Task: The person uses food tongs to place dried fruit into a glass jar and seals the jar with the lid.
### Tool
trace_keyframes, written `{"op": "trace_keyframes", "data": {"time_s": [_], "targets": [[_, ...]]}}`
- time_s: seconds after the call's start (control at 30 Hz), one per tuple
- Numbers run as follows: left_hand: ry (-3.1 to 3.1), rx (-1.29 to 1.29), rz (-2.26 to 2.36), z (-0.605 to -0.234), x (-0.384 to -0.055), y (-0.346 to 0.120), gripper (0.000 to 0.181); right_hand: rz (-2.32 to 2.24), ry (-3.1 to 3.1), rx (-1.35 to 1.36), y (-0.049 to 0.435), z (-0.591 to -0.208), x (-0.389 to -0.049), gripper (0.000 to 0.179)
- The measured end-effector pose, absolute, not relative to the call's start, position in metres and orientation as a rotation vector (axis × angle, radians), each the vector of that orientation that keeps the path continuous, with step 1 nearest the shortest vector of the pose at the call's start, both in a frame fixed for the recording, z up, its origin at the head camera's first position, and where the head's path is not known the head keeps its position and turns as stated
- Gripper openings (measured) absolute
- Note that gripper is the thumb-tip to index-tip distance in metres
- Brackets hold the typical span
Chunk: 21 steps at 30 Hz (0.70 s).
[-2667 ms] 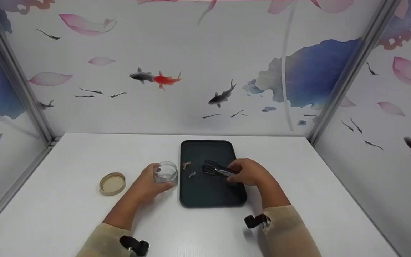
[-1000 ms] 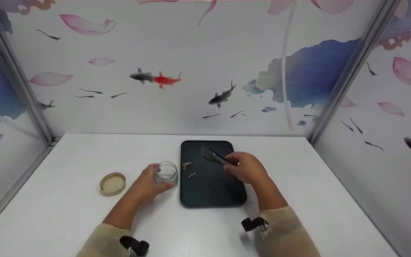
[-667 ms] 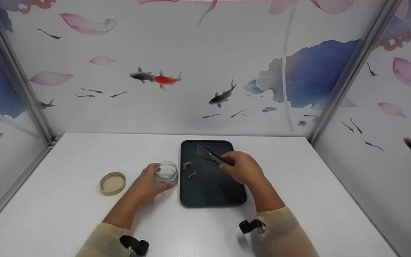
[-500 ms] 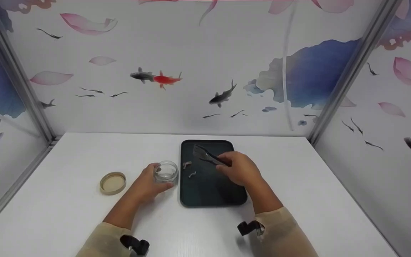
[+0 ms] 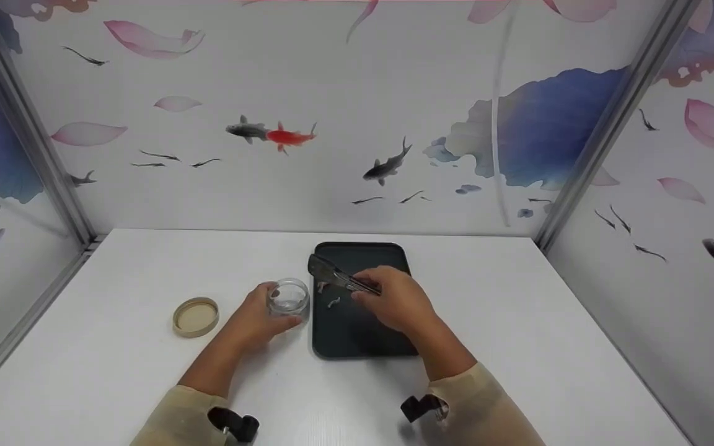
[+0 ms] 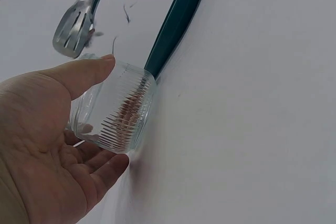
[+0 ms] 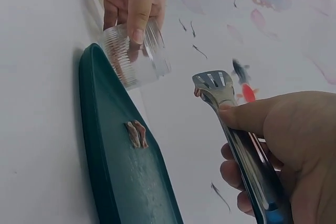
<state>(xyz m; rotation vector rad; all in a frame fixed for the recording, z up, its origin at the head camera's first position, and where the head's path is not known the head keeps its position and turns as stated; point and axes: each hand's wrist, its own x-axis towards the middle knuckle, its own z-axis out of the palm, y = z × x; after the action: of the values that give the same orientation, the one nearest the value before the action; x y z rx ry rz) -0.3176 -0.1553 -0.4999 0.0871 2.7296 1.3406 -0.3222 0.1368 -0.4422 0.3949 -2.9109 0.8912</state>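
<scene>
Clearly held at mid-frame in the head view: tongs (image 5: 337, 277), slotted end above the left edge of the tray (image 5: 366, 334). Long axis aslant, from lower right at the grip to upper left. Points left and up the frame, past the jar (image 5: 289, 299), not straight at it. Seems to carry a small brown piece (image 7: 198, 92) at the tip, seen best in the right wrist view. Gripped at the handles by the right hand (image 5: 394, 299), between thumb and curled fingers, blades nearly together.

Probably decisive: tongs' tip to jar mouth. Down and left from the tip in the head view, near but apart; toward the upper left in the right wrist view, across a gap. Nearer to the jar, in fact curved round its side with thumb and fingers: left hand (image 5: 259, 319). Jar upright or nearly so, just left of the tray.

On the tray, two strips (image 5: 333, 303), one partly hidden. Farther out, at left on the tabletop (image 5: 103, 378), lid (image 5: 196, 317).
</scene>
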Motion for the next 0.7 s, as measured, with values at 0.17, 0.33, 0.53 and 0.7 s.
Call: {"op": "trace_keyframes", "data": {"time_s": [0.17,0.33,0.53,0.7], "targets": [[2.737,0.078,1.333,-0.501,-0.319,-0.155,0.102,0.872,-2.906,0.420,0.127,-0.442,-0.318,0.033],[2.741,0.082,1.339,-0.501,-0.320,-0.155,0.101,0.884,-2.903,0.442,0.118,-0.443,-0.314,0.033],[2.740,0.096,1.357,-0.501,-0.318,-0.155,0.100,0.861,-2.893,0.480,0.109,-0.447,-0.310,0.034],[2.743,0.093,1.366,-0.501,-0.318,-0.155,0.101,0.841,-2.882,0.518,0.105,-0.449,-0.310,0.035]]}}
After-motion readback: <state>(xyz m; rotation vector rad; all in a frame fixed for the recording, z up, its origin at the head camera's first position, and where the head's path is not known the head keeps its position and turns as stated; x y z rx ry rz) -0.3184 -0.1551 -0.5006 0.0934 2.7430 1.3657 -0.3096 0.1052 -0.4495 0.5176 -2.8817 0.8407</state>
